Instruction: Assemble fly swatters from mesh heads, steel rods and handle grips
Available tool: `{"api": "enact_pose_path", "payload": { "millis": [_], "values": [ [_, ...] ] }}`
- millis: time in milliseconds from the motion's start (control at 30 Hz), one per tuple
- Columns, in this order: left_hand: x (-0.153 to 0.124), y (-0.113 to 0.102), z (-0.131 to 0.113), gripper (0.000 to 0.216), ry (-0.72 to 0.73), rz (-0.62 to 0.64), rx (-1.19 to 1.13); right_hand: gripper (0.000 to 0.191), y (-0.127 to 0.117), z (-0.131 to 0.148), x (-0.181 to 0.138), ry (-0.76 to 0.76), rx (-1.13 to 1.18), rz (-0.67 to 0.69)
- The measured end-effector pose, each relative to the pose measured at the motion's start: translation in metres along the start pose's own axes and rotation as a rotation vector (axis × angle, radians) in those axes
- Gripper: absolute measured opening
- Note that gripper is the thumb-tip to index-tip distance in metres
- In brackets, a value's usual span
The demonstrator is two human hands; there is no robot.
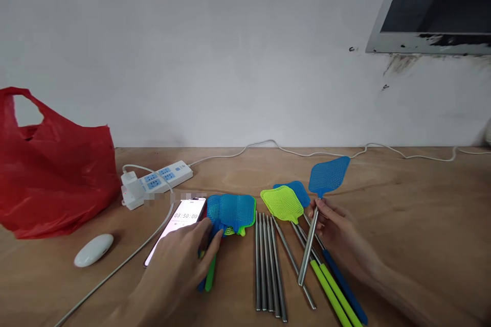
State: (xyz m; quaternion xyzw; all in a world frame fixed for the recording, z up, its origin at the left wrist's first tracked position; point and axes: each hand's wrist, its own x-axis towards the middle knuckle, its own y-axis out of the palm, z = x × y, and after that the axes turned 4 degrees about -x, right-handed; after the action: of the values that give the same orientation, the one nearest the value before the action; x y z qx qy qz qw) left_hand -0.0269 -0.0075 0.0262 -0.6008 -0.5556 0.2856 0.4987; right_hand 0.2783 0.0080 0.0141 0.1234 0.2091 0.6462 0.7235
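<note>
- Head view: the right hand (337, 232) held a blue plastic mesh fly swatter on a thin silver metal rod (329, 176). Its fingers (317, 210) were closed around the rod, just under the blue head.
- The swatter's long line ran from 1 o'clock, where the head was up off the brown wooden table (422, 204), down to 7 o'clock, where the bare rod end was. I could not tell if that end touched anything.
- The held spot sat at 10 o'clock from the middle of the right hand. The left hand (180, 265) was well apart from the swatter, out at 9 o'clock.
- The left hand lay on a pile of blue and green plastic swatter heads (233, 210). Its fingers (209, 232) were bent down and touching the pile. I could not tell if they gripped it.
- Between the two hands lay a row of bare silver metal rods (266, 265), side by side, pointing from 12 to 6 o'clock.
- A yellow-green plastic swatter head (282, 203) lay flat at 9 o'clock from the held rod, just beside it.
- A white phone with a lit screen (184, 217) lay at 12 o'clock from the left hand, close by.
</note>
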Motion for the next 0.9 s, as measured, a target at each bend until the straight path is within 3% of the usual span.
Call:
{"api": "enact_pose_path", "payload": {
  "millis": [67, 133, 267, 367, 633, 900],
  "values": [
    [0.006, 0.0, -0.002, 0.04, -0.008, 0.018, 0.258, 0.026, 0.006, -0.002, -0.002, 0.01, -0.028, 0.039],
    [0.011, 0.001, -0.003, 0.043, -0.053, 0.111, 0.372, 0.028, 0.011, -0.003, 0.0, 0.016, -0.052, 0.054],
    [0.016, 0.002, -0.005, 0.044, -0.109, 0.277, 0.425, 0.034, 0.014, -0.008, 0.008, 0.023, -0.071, 0.064],
    [0.017, 0.002, -0.004, 0.045, -0.12, 0.317, 0.407, 0.037, 0.012, -0.013, 0.013, 0.052, -0.062, 0.158],
    [0.018, 0.003, -0.002, 0.036, -0.045, 0.237, 0.347, 0.034, 0.001, -0.015, 0.015, 0.117, -0.124, 0.406],
    [0.025, 0.001, -0.006, 0.024, 0.162, -0.053, -0.034, 0.03, 0.007, 0.0, 0.002, 0.191, -0.352, 0.57]
  ]
}}
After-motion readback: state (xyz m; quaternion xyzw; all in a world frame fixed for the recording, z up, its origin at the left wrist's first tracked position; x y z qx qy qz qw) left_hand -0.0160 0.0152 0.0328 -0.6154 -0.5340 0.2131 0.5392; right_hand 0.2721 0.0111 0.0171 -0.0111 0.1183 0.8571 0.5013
